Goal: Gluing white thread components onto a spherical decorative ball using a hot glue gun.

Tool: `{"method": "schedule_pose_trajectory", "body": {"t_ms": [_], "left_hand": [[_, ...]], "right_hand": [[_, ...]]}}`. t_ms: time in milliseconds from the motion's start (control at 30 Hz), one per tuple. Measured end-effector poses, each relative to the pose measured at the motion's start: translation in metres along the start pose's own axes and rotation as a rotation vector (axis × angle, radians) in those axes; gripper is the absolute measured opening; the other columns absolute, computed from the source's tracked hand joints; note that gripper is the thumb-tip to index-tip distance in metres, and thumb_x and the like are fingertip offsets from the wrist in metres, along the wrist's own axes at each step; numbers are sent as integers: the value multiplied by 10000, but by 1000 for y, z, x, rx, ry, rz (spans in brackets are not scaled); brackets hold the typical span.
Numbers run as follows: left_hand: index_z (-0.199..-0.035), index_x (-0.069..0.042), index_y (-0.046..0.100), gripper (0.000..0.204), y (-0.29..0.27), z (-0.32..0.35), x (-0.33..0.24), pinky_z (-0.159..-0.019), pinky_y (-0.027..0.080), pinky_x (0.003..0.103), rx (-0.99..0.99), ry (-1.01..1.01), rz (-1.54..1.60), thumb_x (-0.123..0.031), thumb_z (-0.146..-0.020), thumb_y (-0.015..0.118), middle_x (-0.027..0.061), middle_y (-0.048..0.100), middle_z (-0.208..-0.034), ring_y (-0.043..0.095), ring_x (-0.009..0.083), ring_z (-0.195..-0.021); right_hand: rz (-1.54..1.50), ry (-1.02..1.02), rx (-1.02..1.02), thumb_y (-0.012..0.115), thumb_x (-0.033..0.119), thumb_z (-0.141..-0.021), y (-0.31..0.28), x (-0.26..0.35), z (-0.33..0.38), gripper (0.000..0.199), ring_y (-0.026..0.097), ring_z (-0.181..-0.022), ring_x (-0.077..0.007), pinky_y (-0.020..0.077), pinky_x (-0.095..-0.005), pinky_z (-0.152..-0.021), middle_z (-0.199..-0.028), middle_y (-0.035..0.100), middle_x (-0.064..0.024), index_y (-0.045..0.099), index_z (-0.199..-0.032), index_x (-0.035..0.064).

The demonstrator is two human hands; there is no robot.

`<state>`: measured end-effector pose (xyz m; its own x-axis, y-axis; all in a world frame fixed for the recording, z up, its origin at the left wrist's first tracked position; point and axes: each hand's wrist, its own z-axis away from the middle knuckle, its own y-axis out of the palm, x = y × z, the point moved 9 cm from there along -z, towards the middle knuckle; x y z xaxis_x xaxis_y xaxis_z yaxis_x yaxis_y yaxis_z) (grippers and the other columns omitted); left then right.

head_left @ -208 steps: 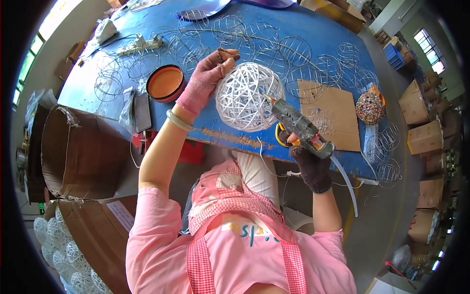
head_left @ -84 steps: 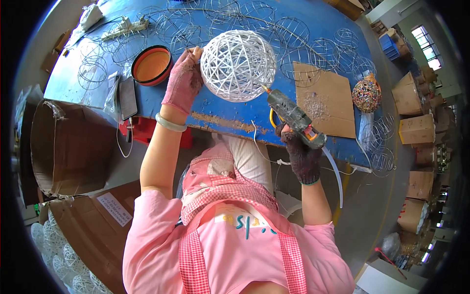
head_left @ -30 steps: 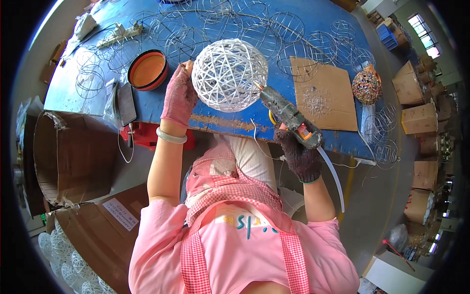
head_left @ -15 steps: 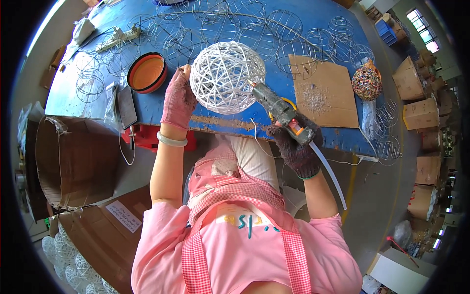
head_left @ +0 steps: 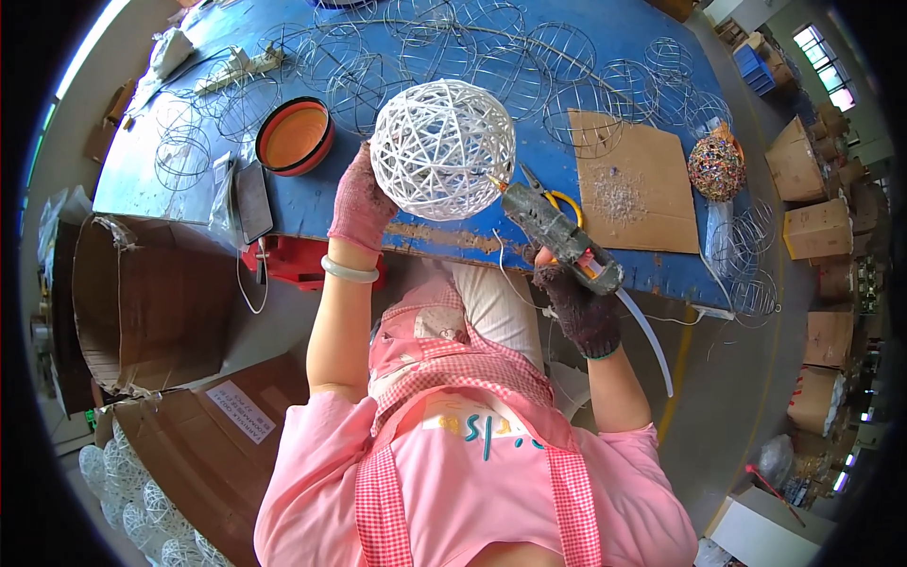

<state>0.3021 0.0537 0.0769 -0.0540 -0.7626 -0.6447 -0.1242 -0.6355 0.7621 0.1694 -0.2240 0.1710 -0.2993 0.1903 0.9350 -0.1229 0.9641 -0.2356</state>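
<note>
My left hand (head_left: 364, 203), in a pink glove, grips a white woven ball (head_left: 442, 149) by its left side, above the front edge of the blue table. The ball is an open lattice of white strands; some of my fingers are hidden behind it. In its dark glove, my right hand (head_left: 578, 307) is closed round a worn, dark green hot glue gun (head_left: 553, 231). A pale glue stick (head_left: 647, 340) trails from the gun's rear. The gun's tip points at the ball's lower right side, at or very near the strands. Yellow-handled pliers (head_left: 565, 200) lie just behind the gun.
Several wire frames (head_left: 444, 42) spread across the back of the blue table (head_left: 331, 206). An orange bowl (head_left: 295, 137) and a phone (head_left: 253, 203) lie left. On the right are a cardboard sheet (head_left: 652, 222) with clear bits and a multicoloured ball (head_left: 716, 168). An open carton (head_left: 142, 302) stands lower left.
The glue gun and my right hand have shifted slightly down and right, uncovering the pliers. My left hand has turned a little on the ball. The whole view has shifted slightly.
</note>
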Motion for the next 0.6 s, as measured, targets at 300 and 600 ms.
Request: {"method": "schedule_pose_trajectory", "body": {"t_ms": [300,600], "left_hand": [[-1362,4,591,400,-15,2,6,-1008,533,351,10,176,-595,-66,-970,621,125,675,-1332,666,214,-1173],[-1345,-5,613,421,-19,10,6,-1042,499,345,-92,217,-700,-104,-939,667,132,678,-1326,640,251,-1222]], "right_hand": [[23,-22,-10,779,144,-908,9,-6,6,230,660,-817,-116,539,-292,-732,-961,726,-33,702,-1098,38],[134,-152,-45,848,170,-836,15,18,-9,255,715,-785,-211,566,-328,-702,-885,735,-87,704,-995,31]]}}
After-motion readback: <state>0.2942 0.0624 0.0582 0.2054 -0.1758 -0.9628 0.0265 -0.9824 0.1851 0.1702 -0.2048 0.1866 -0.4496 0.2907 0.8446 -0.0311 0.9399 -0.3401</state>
